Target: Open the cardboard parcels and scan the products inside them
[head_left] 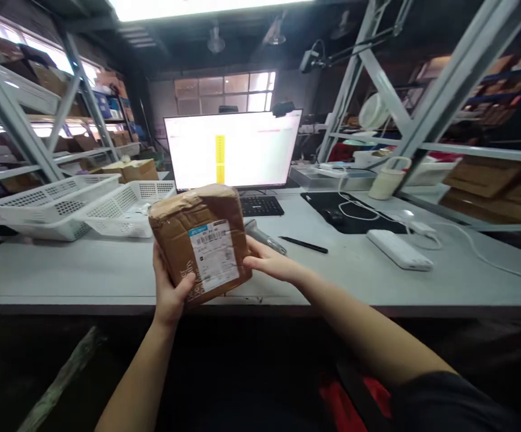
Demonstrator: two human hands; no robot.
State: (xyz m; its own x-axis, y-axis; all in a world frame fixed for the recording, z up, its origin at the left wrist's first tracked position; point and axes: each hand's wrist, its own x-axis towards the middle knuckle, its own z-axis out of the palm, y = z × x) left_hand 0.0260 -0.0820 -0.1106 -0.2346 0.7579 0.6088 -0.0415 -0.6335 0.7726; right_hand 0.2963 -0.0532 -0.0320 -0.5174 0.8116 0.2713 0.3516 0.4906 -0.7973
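Note:
A brown taped cardboard parcel (197, 237) with a white shipping label facing me is held up over the front edge of the grey table (84, 270). My left hand (168, 291) grips its lower left corner, thumb across the front. My right hand (269, 261) is wrapped on its right side, fingers partly behind it. A grey handheld scanner (264, 235) lies on the table just behind my right hand.
A lit monitor (233, 150) and black keyboard (260, 206) stand behind the parcel. White mesh baskets (107, 210) sit at the left. A black pen (304, 244), white power strip (399, 249), mouse mat and cables lie to the right. Metal shelving flanks both sides.

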